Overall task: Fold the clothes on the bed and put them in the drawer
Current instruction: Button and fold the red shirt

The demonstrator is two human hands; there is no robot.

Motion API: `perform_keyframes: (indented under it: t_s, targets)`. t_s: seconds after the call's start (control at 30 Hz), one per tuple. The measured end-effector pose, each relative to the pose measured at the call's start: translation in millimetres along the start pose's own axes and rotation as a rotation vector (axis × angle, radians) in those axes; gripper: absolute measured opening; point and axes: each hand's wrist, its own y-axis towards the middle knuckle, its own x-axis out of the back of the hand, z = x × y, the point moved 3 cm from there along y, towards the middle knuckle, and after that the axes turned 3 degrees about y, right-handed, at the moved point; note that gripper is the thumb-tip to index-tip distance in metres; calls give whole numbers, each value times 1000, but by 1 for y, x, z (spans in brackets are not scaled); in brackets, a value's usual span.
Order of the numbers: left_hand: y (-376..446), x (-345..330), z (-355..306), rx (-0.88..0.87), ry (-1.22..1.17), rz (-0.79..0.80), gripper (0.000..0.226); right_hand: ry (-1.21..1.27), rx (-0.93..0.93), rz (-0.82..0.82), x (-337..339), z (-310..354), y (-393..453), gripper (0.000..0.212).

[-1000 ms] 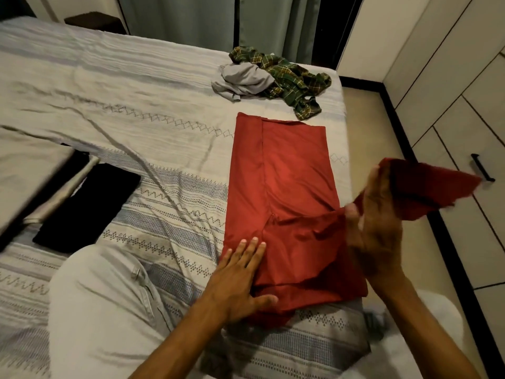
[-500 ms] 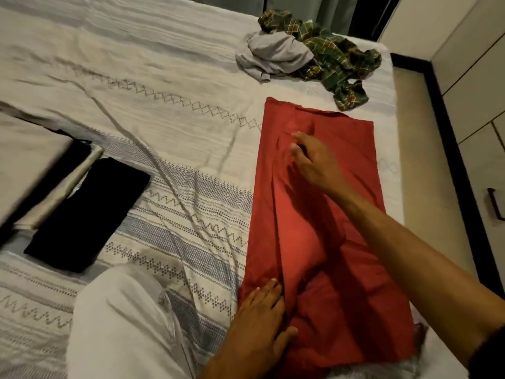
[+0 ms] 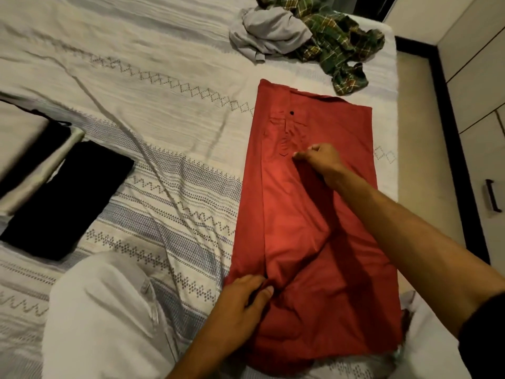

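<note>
Both hands clamp the red garment (image 3: 314, 214) on the bed (image 3: 136, 77): left hand (image 3: 243, 299) pinches the near-left edge, right hand (image 3: 319, 160) pinches a fold mid-cloth.

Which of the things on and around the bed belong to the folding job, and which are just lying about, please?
Part of the job: red garment, left hand, right hand, grey garment, green plaid shirt, drawer handle.

Lying about: black folded item, pillow.

At frame centre-right, the left hand (image 3: 247, 298) and right hand (image 3: 319, 157) pinch a red shirt (image 3: 295, 220) lying on the patterned bedspread (image 3: 164, 110).
</note>
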Motion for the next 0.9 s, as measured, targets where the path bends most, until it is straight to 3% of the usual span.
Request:
perform_keyframes:
  t_s: [0.1, 0.17, 0.27, 0.33, 0.47, 0.6, 0.73, 0.77, 0.9]
  targets:
    - [-1, 2, 2, 79, -140, -19, 33, 342, -39, -12, 4, 18, 5, 15]
    - [-1, 3, -2, 91, -180, -49, 39, 530, -193, 117, 4, 23, 9, 15]
    - [-3, 2, -4, 104, -172, -114, 44, 402, -270, 382, 0, 26, 7, 33]
    - [-5, -1, -4, 87, -125, -142, 45, 289, -277, 469, -6, 27, 4, 38]
    - [-5, 9, -2, 97, -104, -195, 35, 513, -195, 393, -13, 50, 17, 28]
    - [0, 35, 12, 216, -136, -263, 35, 747, -163, 338, -18, 67, 38, 15]
    - [-2, 32, 21, 358, -256, 12, 9, 669, -279, 288, -35, 49, 50, 22]
    - [0, 28, 24, 369, -261, 49, 16, 673, -300, 279, -38, 46, 54, 21]
    - [2, 27, 22, 351, -165, 45, 11, 700, -282, 281, -40, 50, 68, 17]
